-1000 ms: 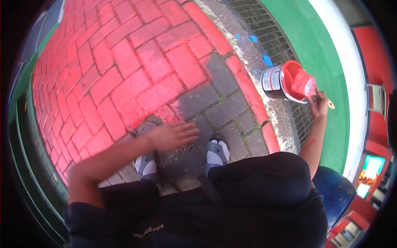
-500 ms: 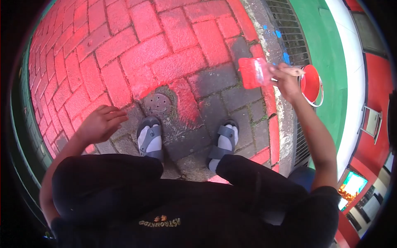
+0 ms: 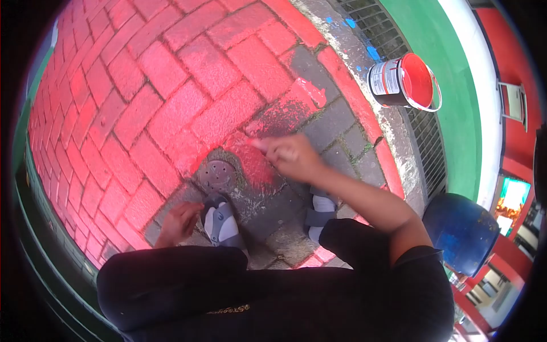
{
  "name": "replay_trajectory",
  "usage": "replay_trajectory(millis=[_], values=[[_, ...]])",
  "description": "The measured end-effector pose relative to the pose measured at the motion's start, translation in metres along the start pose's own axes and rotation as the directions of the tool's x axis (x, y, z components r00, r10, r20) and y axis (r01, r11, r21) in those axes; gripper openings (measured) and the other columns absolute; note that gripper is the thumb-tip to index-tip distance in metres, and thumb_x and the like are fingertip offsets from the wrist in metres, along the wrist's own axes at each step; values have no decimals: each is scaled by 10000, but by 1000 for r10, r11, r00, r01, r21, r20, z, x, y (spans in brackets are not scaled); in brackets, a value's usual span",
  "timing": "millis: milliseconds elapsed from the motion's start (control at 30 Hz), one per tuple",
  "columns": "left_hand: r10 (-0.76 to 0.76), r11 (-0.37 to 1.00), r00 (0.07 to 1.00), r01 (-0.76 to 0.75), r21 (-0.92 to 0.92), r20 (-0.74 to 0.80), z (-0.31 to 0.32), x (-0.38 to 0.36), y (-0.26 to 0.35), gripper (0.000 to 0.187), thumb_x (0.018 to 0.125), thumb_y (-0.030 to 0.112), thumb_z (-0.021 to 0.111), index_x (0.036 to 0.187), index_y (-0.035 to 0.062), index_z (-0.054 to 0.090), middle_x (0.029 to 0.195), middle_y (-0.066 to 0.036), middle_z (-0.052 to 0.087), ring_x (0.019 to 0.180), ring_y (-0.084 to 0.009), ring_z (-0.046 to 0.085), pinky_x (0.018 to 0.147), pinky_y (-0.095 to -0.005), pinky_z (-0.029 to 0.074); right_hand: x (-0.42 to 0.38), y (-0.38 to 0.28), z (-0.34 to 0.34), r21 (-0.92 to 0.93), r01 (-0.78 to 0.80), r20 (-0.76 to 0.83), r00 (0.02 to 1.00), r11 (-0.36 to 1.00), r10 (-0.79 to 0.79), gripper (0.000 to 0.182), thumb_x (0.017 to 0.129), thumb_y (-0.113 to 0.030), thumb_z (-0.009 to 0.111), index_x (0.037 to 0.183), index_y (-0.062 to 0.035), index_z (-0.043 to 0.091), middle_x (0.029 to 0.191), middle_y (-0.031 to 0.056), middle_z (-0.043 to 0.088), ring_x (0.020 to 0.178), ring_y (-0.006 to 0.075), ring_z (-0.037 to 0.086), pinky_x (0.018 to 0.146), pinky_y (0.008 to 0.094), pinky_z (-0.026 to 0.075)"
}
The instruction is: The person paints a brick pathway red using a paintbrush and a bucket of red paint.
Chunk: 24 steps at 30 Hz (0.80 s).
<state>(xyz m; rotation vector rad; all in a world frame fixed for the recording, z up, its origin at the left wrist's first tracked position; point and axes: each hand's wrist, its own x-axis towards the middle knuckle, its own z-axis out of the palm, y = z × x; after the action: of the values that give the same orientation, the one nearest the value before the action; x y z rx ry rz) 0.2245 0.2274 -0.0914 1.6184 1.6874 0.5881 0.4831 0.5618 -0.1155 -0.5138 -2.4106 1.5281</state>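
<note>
My right hand [image 3: 296, 157] is closed around a paintbrush, whose bristle end [image 3: 255, 143] is blurred over the pavers. Beneath it, wet red paint covers part of a grey paver [image 3: 285, 111] with a ragged edge. My left hand [image 3: 179, 222] hangs beside my left sandal [image 3: 221, 222] with its fingers loosely bent, holding nothing. A round drain cover [image 3: 217, 175] with small holes lies just ahead of that foot, red paint around part of it. To the right stands a paint bucket [image 3: 384, 80] with red paint inside and its handle down.
Red-painted pavers [image 3: 165, 108] spread ahead and to the left, with bare grey pavers [image 3: 330, 122] near my right foot. Along the right run a curb [image 3: 399, 139] with blue spots, a metal grate [image 3: 424, 142] and a green strip [image 3: 456, 97]. A blue barrel [image 3: 460, 233] stands behind the bucket.
The paintbrush has moved from beside the bucket left and down onto the pavers. Fresh red paint now lies on a grey paver. My left hand has shifted nearer my left foot.
</note>
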Motion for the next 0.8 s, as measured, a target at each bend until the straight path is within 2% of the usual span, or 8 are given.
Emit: replay_trajectory(millis=[33,100,233,333,500,567,733,800], values=[[11,1000,1000,-11,7,9,-1,0,-2,260,874,20,678,1134,26,662,1096,-146,717,974,-352,683,852,-439,554,10,26,-12,225,109,-100,991,968,-88,63,855,-85,644,889,-92,697,960,70,764,865,200,750,713,383,584],[-42,999,999,42,3,-1,-1,-3,-3,255,872,11,678,1126,25,662,1073,-145,714,954,-353,680,838,-438,553,31,38,-74,350,-499,-55,834,793,549,72,869,-39,627,856,-81,685,837,41,734,761,129,708,641,326,555],[-61,998,998,61,-1,7,-5,-9,0,256,865,-14,668,1118,23,663,1049,-140,711,931,-354,673,822,-436,551,53,86,-164,178,-467,-469,734,866,492,146,809,12,653,703,-53,577,695,19,647,639,121,630,566,341,505],[-70,997,997,69,-16,-19,5,-23,-8,250,857,-17,676,1103,26,667,1027,-135,709,919,-349,672,810,-434,552,58,66,-176,-384,-341,-494,861,858,121,150,813,17,651,701,-36,566,674,15,625,648,133,641,605,325,518],[-84,996,996,83,-29,-32,18,-28,-10,229,854,-24,677,1079,21,666,1001,-154,702,911,-366,677,799,-444,555,53,43,-84,-430,-221,-372,927,875,51,233,876,6,623,665,-45,538,640,79,542,623,99,561,611,285,475],[-99,995,995,98,-33,-31,16,-24,-10,213,867,-23,671,1076,15,662,998,-170,698,908,-383,683,798,-455,557,67,47,-73,107,-71,-363,926,992,106,230,895,12,622,680,-49,566,635,49,549,626,78,560,602,266,461],[-59,998,996,59,-11,-69,12,-20,-15,271,807,-69,667,1063,21,669,969,-141,696,879,-346,663,765,-434,548,133,61,-123,134,-326,-621,708,936,336,255,907,4,661,698,-68,533,874,61,687,748,218,715,637,298,567],[-59,998,996,58,-23,-70,10,-19,-20,271,804,-72,668,1059,18,669,964,-142,695,870,-347,662,760,-432,547,114,119,-128,449,-304,-675,500,840,542,205,905,8,652,748,-72,546,888,80,686,707,193,683,585,348,582]])
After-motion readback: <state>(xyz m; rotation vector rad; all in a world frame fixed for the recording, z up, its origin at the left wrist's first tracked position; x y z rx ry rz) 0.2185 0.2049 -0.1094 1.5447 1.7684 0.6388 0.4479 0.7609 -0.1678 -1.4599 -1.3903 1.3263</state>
